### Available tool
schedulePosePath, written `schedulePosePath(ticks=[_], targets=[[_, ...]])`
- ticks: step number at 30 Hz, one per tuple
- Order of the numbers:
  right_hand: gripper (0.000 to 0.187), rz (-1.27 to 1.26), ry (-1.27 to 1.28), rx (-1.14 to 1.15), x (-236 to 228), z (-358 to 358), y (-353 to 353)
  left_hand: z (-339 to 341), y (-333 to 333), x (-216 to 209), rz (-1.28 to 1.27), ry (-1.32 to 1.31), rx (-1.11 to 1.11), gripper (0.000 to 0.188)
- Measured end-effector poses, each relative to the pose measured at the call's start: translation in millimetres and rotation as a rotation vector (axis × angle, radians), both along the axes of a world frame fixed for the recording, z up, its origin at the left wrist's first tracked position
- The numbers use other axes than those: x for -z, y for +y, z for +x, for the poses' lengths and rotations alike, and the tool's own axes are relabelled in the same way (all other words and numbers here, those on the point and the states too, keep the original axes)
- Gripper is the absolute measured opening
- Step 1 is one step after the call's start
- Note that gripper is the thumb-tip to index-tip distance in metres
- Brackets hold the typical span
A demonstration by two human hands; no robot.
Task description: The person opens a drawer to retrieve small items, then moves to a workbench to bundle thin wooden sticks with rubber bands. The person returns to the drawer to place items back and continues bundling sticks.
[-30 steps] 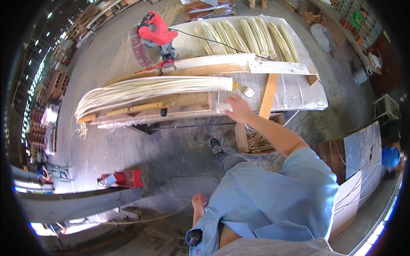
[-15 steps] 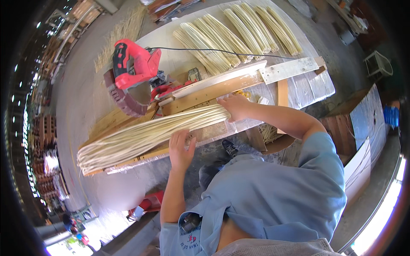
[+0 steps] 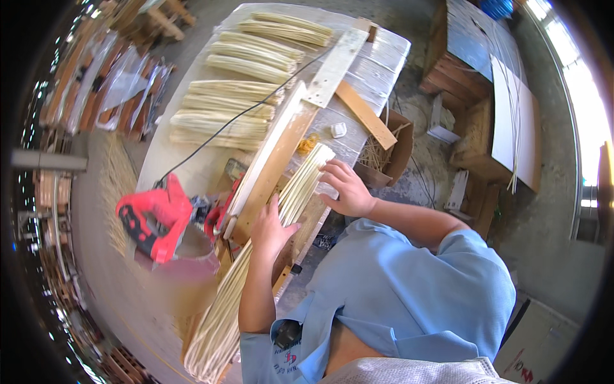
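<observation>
The left forearm (image 3: pixel 258 288) extends nearly straight ahead to the left hand (image 3: pixel 271 235), its thumb (image 3: pixel 291 230) spread from its fingers (image 3: pixel 273 207), while the right forearm (image 3: pixel 419 221) slants leftward to the right hand (image 3: pixel 349 192), whose fingers are loosely curled.

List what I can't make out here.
Head view: part of the pale strands, hidden by the left hand.
Head view: underside of the right hand, hidden by its back.
Head view: area just below the red power tool, blurred.
Head view: rest of the blue object, cut off by the top edge.
</observation>
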State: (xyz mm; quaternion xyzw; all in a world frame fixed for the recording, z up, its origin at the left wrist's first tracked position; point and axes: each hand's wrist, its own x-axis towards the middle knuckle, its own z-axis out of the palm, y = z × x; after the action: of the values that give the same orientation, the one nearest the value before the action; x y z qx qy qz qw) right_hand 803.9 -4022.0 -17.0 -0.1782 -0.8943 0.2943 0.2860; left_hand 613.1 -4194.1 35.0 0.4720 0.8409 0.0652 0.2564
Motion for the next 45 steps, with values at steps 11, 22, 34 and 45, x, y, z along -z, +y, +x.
schedulePosePath(ticks=[11,22,34,45], targets=[[0.017,-0.499,-0.363,0.226,139,-23,109,15,72,10,0.006,-0.103,-0.071,0.080],[0.022,-0.437,-0.608,0.215,147,-84,129,21,98,10,0.188,-0.231,-0.446,0.049],[0.018,-0.850,-0.211,0.125,118,-58,156,23,128,3,0.475,-0.290,-0.569,0.034],[0.019,-1.108,-0.074,0.117,67,-58,163,4,209,32,0.370,-0.410,-0.268,0.034]])
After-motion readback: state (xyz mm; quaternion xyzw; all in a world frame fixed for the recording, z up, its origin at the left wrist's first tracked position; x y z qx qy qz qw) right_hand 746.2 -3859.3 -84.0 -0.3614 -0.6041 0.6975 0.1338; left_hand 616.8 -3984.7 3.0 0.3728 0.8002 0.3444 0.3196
